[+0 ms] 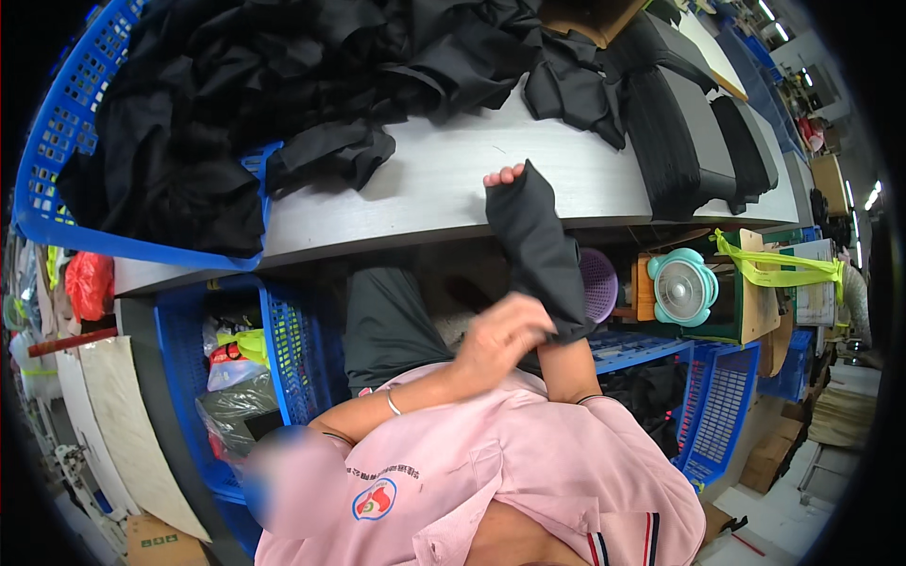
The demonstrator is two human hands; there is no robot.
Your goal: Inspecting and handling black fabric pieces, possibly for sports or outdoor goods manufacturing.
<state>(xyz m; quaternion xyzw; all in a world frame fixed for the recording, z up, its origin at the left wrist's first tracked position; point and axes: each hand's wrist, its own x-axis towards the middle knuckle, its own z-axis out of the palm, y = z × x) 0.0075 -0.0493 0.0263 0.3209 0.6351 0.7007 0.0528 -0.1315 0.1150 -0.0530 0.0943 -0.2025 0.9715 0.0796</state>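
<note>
"Just right of the left hand (505, 335), what lies there?"
"A black cloth tube (538, 231) over the right forearm (570, 370), its long axis running forward; the right hand (507, 175) shows only fingertips beyond."
"Either one closed?"
"Can't tell: left blurred, right mostly covered."
"And around?"
"Pale bench (434, 179) ahead, blue basket (142, 247) far left."

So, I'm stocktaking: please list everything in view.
Cloth tube: 1, black, over right forearm
Loose cloth: uncounted, black, upper left
Cloth stacks: several, black, upper right
Table: 1, pale grey, ahead
Baskets: several, blue, both sides
Round basket: 1, purple, behind tube
Fan: 1, turquoise, right
Strap: 1, lime, right
Bags: several, mixed, left
Cartons: several, brown, edges
Shirt: 1, pink, worn
Trousers: 1, dark, worn
Left hand: 1, bare, near tube
Right hand: 1, bare, fingertips showing
</note>
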